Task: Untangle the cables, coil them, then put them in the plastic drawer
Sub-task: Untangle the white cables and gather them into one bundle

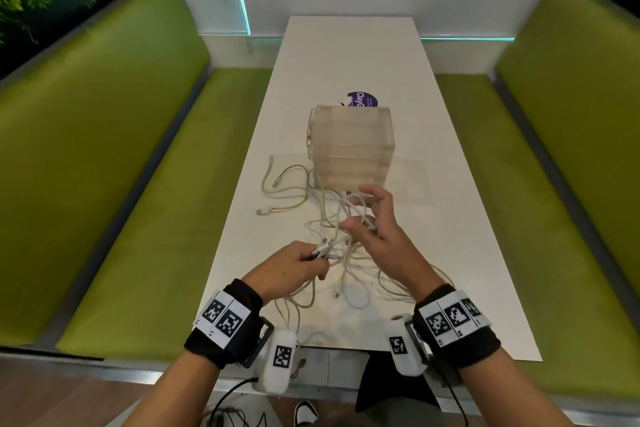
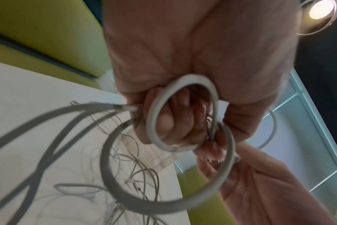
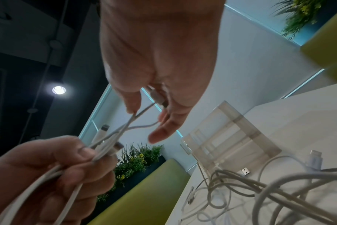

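A tangle of white cables (image 1: 325, 218) lies on the white table (image 1: 450, 218) in front of a translucent plastic drawer unit (image 1: 350, 146), whose drawers look pushed in. My left hand (image 1: 317, 262) grips a bundle of cable ends, with connectors (image 3: 106, 137) sticking out past the fingers. In the left wrist view its fingers (image 2: 175, 121) curl round cable loops (image 2: 154, 115). My right hand (image 1: 360, 215) hovers just right of it, above the tangle. A white cable loops over its fingers, and thumb and fingers hold a connector (image 3: 158, 99).
Green padded benches (image 1: 121, 166) (image 1: 554, 149) flank the narrow table. A purple sticker (image 1: 362, 100) lies behind the drawer unit. A loose cable with a USB plug (image 1: 263, 211) sprawls toward the left table edge. One cable hangs over the near edge.
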A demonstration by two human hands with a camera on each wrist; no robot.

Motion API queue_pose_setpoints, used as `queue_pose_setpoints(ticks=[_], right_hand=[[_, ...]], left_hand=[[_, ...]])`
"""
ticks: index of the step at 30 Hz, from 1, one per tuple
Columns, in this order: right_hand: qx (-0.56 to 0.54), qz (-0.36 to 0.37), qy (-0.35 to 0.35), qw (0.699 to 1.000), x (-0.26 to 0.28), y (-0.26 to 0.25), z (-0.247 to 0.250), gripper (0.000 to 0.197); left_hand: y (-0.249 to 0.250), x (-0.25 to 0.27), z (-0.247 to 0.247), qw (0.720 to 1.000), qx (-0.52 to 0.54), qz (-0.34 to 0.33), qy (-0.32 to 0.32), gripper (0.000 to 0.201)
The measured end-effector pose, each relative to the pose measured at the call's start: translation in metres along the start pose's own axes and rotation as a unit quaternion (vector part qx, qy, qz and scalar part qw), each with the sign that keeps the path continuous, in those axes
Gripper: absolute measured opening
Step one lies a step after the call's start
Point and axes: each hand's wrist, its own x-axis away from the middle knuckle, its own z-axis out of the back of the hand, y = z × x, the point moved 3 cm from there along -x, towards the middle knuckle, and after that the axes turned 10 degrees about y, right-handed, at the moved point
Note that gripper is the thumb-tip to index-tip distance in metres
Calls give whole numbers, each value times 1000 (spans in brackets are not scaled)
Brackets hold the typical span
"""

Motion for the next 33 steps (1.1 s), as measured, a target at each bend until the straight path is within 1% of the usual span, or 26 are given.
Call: queue_pose_setpoints(ticks=[2, 3, 5, 6, 7, 9, 11, 12, 14, 15, 17, 19, 21, 23, 24, 26, 27, 28, 29, 32, 33], right_hand=[[21, 12, -35, 999, 2, -2, -2, 36], [32, 19, -25, 999, 2, -3, -1, 31], [33, 20, 35, 999, 2, -4, 6, 21], [20, 20, 51, 998, 3, -5, 10, 20], [2, 21, 48, 999, 5, -5, 11, 22], [-27, 8, -10, 1000, 12, -5, 8, 37], [-3, -10, -81, 997, 20, 1, 1, 50], [31, -18, -114, 993, 25, 6, -3, 52], [104, -36, -166, 980, 32, 19, -12, 46], [131, -47, -185, 973, 36, 26, -16, 42], [177, -61, -234, 954, 47, 39, -26, 46], [228, -69, -293, 926, 57, 50, -36, 50], [279, -54, -346, 894, 66, 57, -45, 49], [329, -25, -407, 852, 76, 62, -52, 42], [351, -21, -438, 827, 81, 64, -54, 42], [399, -25, -486, 777, 91, 68, -55, 54], [414, -36, -500, 760, 94, 68, -54, 60], [419, -51, -505, 753, 96, 67, -53, 64], [416, -67, -504, 754, 96, 66, -52, 64], [417, -105, -475, 768, 87, 65, -47, 47], [427, -115, -461, 769, 84, 65, -45, 45]], left_hand=[[-3, 1, 0, 1000, 14, 1, 11, 24], [-4, 1, 1, 999, 36, 3, 25, 24], [-5, 3, 6, 991, 113, 4, 64, 30], [-7, 4, 9, 984, 157, 7, 85, 37], [-9, 3, 13, 974, 198, 11, 108, 42], [-14, 2, 20, 955, 253, 12, 152, 34], [-18, 0, 24, 945, 271, 8, 183, 24], [-19, -1, 25, 942, 274, 6, 191, 23], [-20, -1, 27, 939, 276, 2, 204, 23], [-20, -1, 28, 938, 278, 1, 209, 24], [-19, 0, 29, 934, 285, -7, 216, 25], [-17, 0, 30, 930, 291, -14, 223, 25], [-16, 1, 31, 927, 299, -15, 227, 25], [-17, 1, 31, 923, 307, -14, 232, 25], [-16, 1, 32, 922, 310, -14, 233, 25], [-16, 2, 33, 920, 313, -14, 236, 25], [-16, 2, 34, 920, 314, -15, 235, 25], [-16, 2, 35, 919, 317, -16, 234, 25], [-16, 2, 36, 918, 320, -17, 234, 25], [-15, 2, 36, 916, 328, -16, 232, 25], [-15, 3, 36, 915, 330, -16, 231, 25]])
